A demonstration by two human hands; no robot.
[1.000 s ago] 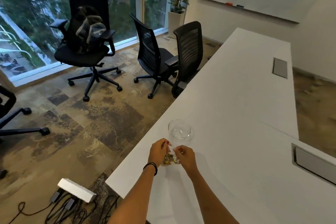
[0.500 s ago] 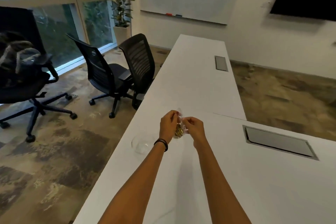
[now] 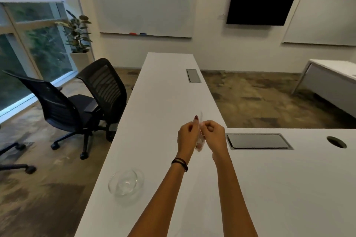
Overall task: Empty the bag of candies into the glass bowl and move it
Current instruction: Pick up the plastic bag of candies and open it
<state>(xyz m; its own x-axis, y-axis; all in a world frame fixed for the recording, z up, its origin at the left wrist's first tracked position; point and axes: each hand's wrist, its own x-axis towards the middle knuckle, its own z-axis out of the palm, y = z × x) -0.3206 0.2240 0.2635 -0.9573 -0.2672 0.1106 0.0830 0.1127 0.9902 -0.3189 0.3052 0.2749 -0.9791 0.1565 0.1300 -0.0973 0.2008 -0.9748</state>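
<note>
A small clear bag of candies hangs between my two hands, held up above the white table. My left hand pinches its top on the left side, and my right hand pinches it on the right. The bag is blurred and mostly hidden by my fingers. An empty glass bowl stands on the table near its left edge, below and to the left of my hands, apart from them.
Two black office chairs stand close to the table's left side. A grey cable hatch and a round hole are set in the table right of my hands. A second hatch lies farther along.
My view has swung right and up, so the bowl now sits lower left. Both hands have lifted the bag higher off the table, away from the bowl.
</note>
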